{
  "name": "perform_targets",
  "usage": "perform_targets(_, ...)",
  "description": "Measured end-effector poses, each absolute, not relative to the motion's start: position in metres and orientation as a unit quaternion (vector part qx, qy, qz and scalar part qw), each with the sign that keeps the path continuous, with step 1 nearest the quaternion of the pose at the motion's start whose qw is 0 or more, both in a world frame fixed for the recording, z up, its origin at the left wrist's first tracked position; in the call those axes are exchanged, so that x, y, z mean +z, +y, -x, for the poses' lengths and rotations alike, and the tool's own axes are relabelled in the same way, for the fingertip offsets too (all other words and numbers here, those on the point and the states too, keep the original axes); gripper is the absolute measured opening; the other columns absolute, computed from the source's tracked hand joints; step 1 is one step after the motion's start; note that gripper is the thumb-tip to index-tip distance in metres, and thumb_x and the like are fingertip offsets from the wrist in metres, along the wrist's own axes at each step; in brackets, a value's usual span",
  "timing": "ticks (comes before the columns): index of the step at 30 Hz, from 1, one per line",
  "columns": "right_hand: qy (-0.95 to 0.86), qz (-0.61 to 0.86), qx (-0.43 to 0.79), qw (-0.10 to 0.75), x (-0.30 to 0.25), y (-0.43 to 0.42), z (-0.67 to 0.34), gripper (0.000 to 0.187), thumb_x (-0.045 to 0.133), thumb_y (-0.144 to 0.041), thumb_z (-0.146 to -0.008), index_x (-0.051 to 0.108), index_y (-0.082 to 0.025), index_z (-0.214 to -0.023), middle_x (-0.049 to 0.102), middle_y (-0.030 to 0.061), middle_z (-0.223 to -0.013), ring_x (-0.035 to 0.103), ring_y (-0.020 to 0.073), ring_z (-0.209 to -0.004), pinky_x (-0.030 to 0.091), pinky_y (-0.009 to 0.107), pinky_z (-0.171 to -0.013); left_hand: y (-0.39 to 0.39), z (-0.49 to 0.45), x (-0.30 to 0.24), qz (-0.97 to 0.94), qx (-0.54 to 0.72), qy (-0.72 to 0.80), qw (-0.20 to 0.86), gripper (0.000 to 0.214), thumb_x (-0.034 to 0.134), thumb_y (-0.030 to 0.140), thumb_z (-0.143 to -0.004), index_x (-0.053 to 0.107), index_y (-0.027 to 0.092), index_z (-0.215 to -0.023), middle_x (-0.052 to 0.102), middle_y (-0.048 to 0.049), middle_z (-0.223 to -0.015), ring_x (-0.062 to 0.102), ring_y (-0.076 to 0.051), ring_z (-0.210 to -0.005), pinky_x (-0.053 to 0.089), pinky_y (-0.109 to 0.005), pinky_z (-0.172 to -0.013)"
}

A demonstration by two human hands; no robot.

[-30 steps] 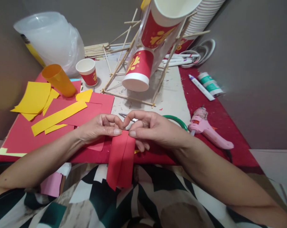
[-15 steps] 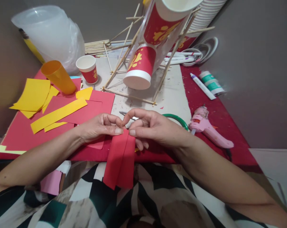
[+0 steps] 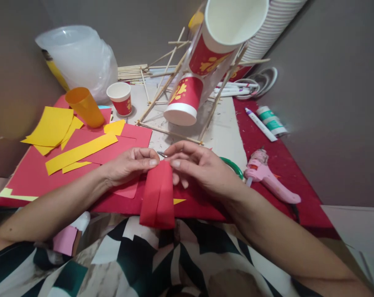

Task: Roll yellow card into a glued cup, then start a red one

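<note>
A folded piece of red paper (image 3: pixel 156 198) hangs from its top edge at the table's front edge, with a lengthwise seam or overlap down its middle. My left hand (image 3: pixel 129 165) pinches its upper left corner between thumb and forefinger. At the upper right corner, my right hand (image 3: pixel 199 165) grips with the thumb in front and fingers behind, the forefinger lifted a little. Beneath the right hand lie scissors with a green handle (image 3: pixel 233 166), mostly covered. Yellow paper strips (image 3: pixel 81 153) and red sheets (image 3: pixel 29 173) lie left of my left hand.
Behind the hands, a wooden stick frame (image 3: pixel 171 131) holds red-and-white paper cups (image 3: pixel 187 95). A pink glue gun (image 3: pixel 271 177), marker (image 3: pixel 261 124) and green-white roll (image 3: pixel 271 120) lie right. An orange cup (image 3: pixel 84 107), paper cup (image 3: pixel 120 99) and plastic-wrapped stack (image 3: pixel 78 57) stand left.
The red paper's lower end has swung up and away from my lap, and its two flaps lie closer together. My right forefinger has moved off the left fingertips. The view has tilted slightly upward.
</note>
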State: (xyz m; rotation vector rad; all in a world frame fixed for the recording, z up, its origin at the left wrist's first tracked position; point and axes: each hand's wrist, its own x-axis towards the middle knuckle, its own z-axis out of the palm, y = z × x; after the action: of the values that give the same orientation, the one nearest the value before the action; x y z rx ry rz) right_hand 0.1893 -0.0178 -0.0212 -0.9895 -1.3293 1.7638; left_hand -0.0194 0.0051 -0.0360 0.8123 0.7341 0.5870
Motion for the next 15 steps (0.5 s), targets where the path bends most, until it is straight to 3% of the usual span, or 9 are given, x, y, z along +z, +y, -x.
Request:
perform_targets(4, -0.49, 0.436, 0.531, 0.537, -0.023, -0.025, -0.187, 0.021, 0.072, -0.036, -0.083, 0.062, -0.024, -0.096, 0.071, 0.0012, -0.093, 0.06, 0.0085, -0.06, 0.045, 0.02, -0.047, 0.01, 0.018, -0.03, -0.328, 0.426, 0.37, 0.758, 0.022, 0.084, 0.024, -0.068, 0.066, 0.014, -0.073, 0.066, 0.0012, -0.069, 0.059, -0.009, -0.06, 0.047, -0.021, -0.064)
perform_targets(7, -0.485, 0.428, 0.455, 0.612, -0.026, -0.031, -0.189, 0.011, 0.07, -0.035, -0.086, 0.065, -0.027, -0.091, 0.07, -0.0001, -0.083, 0.057, 0.0106, -0.057, 0.045, 0.025, -0.05, 0.014, 0.02, -0.029, -0.329, 0.508, 0.389, 0.695, 0.021, 0.084, 0.026, -0.068, 0.068, 0.014, -0.075, 0.066, 0.0015, -0.07, 0.059, -0.008, -0.063, 0.048, -0.02, -0.066)
perform_targets(11, -0.505, 0.433, 0.451, 0.595, -0.03, -0.033, -0.19, 0.014, 0.071, -0.036, -0.086, 0.067, -0.025, -0.08, 0.067, -0.0014, -0.066, 0.054, 0.0114, -0.049, 0.044, 0.026, -0.048, 0.016, 0.023, -0.032, -0.321, 0.574, 0.425, 0.622, 0.026, 0.085, 0.029, -0.064, 0.069, 0.015, -0.078, 0.068, 0.0012, -0.075, 0.061, -0.009, -0.069, 0.048, -0.021, -0.069)
perform_targets(15, -0.551, 0.433, 0.488, 0.521, -0.029, -0.035, -0.185, 0.017, 0.072, -0.038, -0.084, 0.072, -0.022, -0.086, 0.072, 0.0013, -0.073, 0.059, 0.0116, -0.051, 0.049, 0.027, -0.051, 0.019, 0.024, -0.039, -0.31, 0.618, 0.419, 0.589, 0.028, 0.087, 0.029, -0.061, 0.068, 0.016, -0.076, 0.067, 0.0031, -0.073, 0.059, -0.008, -0.068, 0.047, -0.021, -0.071)
